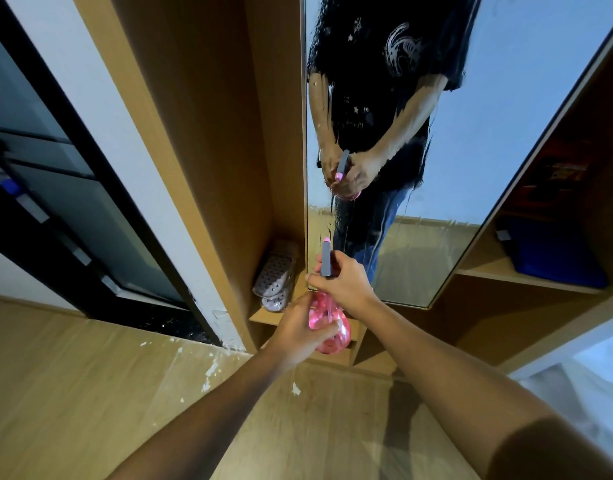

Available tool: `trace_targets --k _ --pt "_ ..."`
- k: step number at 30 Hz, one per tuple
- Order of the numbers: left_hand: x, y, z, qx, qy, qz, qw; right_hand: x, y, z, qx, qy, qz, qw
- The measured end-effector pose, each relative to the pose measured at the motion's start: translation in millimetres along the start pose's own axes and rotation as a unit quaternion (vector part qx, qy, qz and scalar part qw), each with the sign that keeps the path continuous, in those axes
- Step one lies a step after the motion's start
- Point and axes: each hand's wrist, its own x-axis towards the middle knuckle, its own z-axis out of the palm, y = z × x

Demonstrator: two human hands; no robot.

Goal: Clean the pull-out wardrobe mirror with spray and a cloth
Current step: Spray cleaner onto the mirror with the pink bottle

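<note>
A tall pull-out mirror (pixel 499 109) stands in front of me between wooden wardrobe panels, its glass streaked with wet drips. I hold a pink transparent spray bottle (pixel 329 327) with a grey spray head (pixel 326 259) just before the mirror's lower left edge. My right hand (pixel 346 285) grips the neck and spray head. My left hand (pixel 299 332) wraps round the round pink body from the left. The nozzle points at the glass. The mirror reflects a person in a dark shirt and both hands with the bottle. No cloth is in view.
A pair of grey perforated slippers (pixel 275 275) lies on a low wooden shelf left of the mirror. Blue folded fabric (pixel 557 258) sits on a shelf at the right. A dark-framed glass door (pixel 55 168) stands at the left. The wooden floor (pixel 90 393) carries white flecks.
</note>
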Motion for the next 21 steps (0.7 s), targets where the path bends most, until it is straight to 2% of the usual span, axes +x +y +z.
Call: trace_targets --k 8,15,21 --pt "-5.7 -8.2 9.5 0.006 -0.01 -0.014 1.0 -5.9 11.6 -2.2 -0.036 -0.036 0.034 0.998" --pt "-6.0 -6.3 19.4 0.02 -0.02 -0.023 0.999 -15.7 20.9 -11.0 -0.04 -0.019 0.047 0.998" --pt "-1.1 -3.2 31.9 0.04 -0.038 0.004 0.998 -25.3 27.6 -26.9 -0.031 -0.013 0.062 0.997"
